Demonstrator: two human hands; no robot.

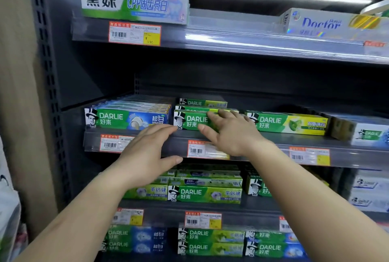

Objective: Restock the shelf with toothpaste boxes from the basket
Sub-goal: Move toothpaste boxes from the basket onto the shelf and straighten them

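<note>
The long green cardboard Darlie toothpaste box (190,121) lies at the front of the middle grey metal shelf (263,138), its long axis running left to right along the edge, between a blue-and-green Darlie box (126,119) and a green-and-yellow one (288,123). The right hand (228,132) is nearer, its straight fingers laid on the box's face. The left hand (145,154) hovers spread, just below and left, holding nothing. No basket shows.
</note>
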